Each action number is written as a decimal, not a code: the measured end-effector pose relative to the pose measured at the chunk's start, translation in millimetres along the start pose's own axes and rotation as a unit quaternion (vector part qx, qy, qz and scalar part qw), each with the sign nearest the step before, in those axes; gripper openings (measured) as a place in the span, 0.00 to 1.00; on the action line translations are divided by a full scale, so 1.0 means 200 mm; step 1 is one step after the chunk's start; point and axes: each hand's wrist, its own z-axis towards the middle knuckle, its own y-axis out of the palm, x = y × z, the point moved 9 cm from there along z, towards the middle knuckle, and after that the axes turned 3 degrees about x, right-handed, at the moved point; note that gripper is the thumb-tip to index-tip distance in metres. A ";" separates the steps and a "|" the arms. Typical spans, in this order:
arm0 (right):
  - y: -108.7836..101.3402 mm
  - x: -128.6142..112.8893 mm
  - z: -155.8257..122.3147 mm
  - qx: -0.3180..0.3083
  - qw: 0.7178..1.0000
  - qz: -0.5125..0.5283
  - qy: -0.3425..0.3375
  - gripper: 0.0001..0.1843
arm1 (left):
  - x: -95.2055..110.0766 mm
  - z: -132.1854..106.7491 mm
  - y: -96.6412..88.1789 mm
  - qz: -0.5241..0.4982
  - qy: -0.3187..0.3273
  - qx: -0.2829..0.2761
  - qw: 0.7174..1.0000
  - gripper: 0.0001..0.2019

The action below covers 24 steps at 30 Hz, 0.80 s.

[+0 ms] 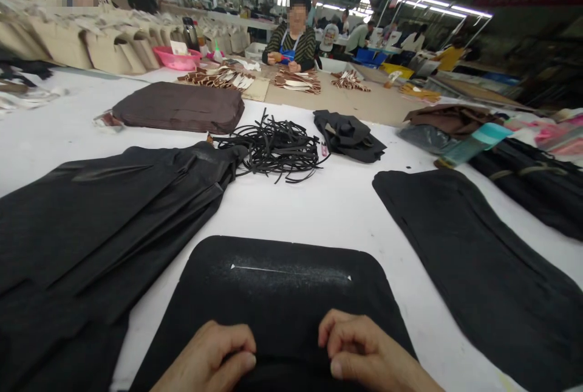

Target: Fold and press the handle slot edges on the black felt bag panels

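Head view: the left hand [216, 352] and right hand [364, 346] sit on either side of the near part of a black panel [277, 307], spaced probably to keep that part level and even. The fingers of both hands are curled inward with the thumbs close under the forefingers, only slightly apart; whether they pinch the dark fold [291, 360] between them or merely rest there cannot be told. The panel lies flat in front of the person, its thin white line [291, 271] facing up on the far half, likely so it stays in sight.

Beyond it, a heap of black strips [277, 146] lies on the white desk [337, 209], seemingly set within reach. Black sheeting [100, 222] spreads to the left and a long black piece [455, 240] to the right. Farther off are a brown stack [177, 106], a folded black bundle [348, 135] and a seated co-worker [291, 48].
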 end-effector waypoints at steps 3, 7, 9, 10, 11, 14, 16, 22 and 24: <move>-0.09 0.13 0.03 0.083 0.991 -0.100 0.008 0.11 | -0.01 0.06 0.01 0.036 0.036 0.018 0.999 0.11; -0.11 0.21 -0.01 0.126 0.962 -0.240 0.033 0.12 | 0.01 0.07 -0.03 0.062 0.107 0.065 0.990 0.11; -0.10 0.16 -0.04 0.139 0.945 -0.295 0.010 0.08 | 0.02 0.05 -0.05 0.062 0.119 0.076 0.988 0.10; -0.10 0.11 -0.06 0.153 0.933 -0.325 -0.014 0.07 | 0.03 0.05 -0.04 0.057 0.121 0.072 0.988 0.11; -0.09 0.05 -0.07 0.167 0.919 -0.355 -0.046 0.12 | 0.04 0.04 -0.04 0.048 0.122 0.059 0.990 0.11; 0.00 -0.13 -0.08 0.164 0.879 -0.416 -0.164 0.28 | 0.09 0.03 0.00 0.024 0.135 0.010 0.991 0.11; 0.11 -0.18 -0.04 0.107 0.879 -0.410 -0.219 0.24 | 0.13 0.03 0.01 0.022 0.144 -0.004 0.989 0.10; 0.17 -0.07 -0.01 0.040 0.934 -0.317 -0.160 0.10 | 0.08 0.00 -0.11 0.007 0.104 0.003 0.995 0.14; 0.05 0.00 -0.05 0.069 0.956 -0.274 -0.076 0.11 | -0.01 0.00 -0.19 -0.001 0.053 0.039 0.998 0.15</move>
